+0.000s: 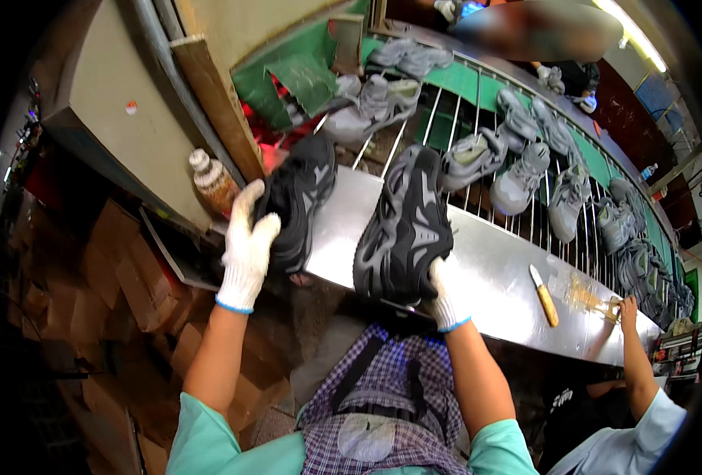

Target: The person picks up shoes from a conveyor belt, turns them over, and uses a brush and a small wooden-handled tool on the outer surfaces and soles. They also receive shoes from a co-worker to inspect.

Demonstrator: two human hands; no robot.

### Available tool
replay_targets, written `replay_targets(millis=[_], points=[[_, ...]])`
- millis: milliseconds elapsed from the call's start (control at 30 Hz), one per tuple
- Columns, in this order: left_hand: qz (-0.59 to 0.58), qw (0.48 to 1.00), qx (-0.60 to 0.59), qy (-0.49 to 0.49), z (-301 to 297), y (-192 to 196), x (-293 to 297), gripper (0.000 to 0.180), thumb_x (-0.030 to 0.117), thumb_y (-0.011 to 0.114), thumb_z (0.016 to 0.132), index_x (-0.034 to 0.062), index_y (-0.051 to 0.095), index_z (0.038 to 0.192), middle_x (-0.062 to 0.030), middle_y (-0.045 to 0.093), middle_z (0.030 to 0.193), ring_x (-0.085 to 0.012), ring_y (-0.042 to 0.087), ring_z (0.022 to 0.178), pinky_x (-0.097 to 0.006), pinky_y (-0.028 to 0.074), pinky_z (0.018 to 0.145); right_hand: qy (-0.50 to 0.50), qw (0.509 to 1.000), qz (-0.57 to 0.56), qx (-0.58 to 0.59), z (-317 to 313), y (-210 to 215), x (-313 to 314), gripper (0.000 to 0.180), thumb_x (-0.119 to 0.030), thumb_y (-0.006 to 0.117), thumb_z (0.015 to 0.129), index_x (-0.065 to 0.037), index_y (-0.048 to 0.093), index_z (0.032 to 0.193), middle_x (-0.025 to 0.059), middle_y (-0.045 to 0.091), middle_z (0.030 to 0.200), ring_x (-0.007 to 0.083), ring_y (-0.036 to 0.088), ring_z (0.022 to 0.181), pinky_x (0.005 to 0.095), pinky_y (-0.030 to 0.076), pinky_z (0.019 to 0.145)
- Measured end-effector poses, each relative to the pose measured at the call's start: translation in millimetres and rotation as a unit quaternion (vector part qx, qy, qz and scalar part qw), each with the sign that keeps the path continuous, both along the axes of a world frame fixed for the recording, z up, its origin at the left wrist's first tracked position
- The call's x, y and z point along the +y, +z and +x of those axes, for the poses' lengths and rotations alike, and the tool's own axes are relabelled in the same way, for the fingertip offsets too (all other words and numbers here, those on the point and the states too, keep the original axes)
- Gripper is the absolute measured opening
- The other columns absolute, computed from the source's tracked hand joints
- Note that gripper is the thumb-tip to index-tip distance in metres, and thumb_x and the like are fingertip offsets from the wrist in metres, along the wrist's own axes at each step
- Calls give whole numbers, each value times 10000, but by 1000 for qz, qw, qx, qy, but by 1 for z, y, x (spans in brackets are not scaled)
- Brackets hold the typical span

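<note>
Left hand [246, 247] grips one black sneaker [299, 198] above the steel counter [493, 269] edge, right hand [443, 299] clasps its mate [405, 226] resting there, seemingly mid-pairing; next likely needs aligning both shoes.

A shiny metal bench [493, 269] runs diagonally from upper left to lower right. A dark grey shoe [405, 229] rests on it near the front edge. Farther right lie a knife with a yellow handle [544, 296] and a patch of yellowish residue [584, 294].
</note>
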State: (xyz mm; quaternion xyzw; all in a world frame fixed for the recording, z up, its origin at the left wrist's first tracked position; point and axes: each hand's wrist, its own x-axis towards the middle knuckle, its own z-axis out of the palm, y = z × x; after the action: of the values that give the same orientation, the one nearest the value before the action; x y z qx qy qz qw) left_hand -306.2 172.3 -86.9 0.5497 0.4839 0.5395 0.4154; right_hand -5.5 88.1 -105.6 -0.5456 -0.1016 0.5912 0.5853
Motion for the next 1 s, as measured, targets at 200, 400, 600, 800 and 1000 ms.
replay_targets(millis=[200,400,600,800,1000], points=[[11,998,15,-62,-6,1,-21,727,-56,587,875,-50,424,1584,-148,511,1582,-254,448,1502,-382,274,1292,-10,999,51,1,15,-29,-20,514,-247,499,1127,-10,454,1581,180,607,1484,275,616,1325,393,517,1131],[293,870,396,-5,21,55,-60,431,103,746,842,-9,706,1257,-197,648,1371,-373,645,1268,-476,466,1165,5,997,73,-14,28,-33,-30,522,-200,527,1098,-7,460,1578,166,609,1474,269,606,1324,391,498,1139],[173,784,594,-56,37,84,-52,566,259,797,824,94,666,1349,-152,698,1053,-369,682,969,-498,555,848,18,956,171,-237,42,-33,-48,535,-153,554,1070,-4,467,1576,152,611,1464,264,596,1324,390,478,1148],[223,794,537,-179,50,82,-50,558,192,714,895,175,625,1446,-143,683,817,-363,690,742,-513,561,706,137,866,202,-436,3,21,-50,733,-190,671,986,12,372,1624,252,517,1532,362,514,1406,455,388,1217],[107,732,621,-259,60,114,-74,699,371,780,861,219,572,1512,-184,715,970,-406,721,884,-519,586,809,154,756,269,-577,-12,-11,-58,854,-341,762,934,40,390,1600,367,437,1581,530,451,1458,533,377,1229]])
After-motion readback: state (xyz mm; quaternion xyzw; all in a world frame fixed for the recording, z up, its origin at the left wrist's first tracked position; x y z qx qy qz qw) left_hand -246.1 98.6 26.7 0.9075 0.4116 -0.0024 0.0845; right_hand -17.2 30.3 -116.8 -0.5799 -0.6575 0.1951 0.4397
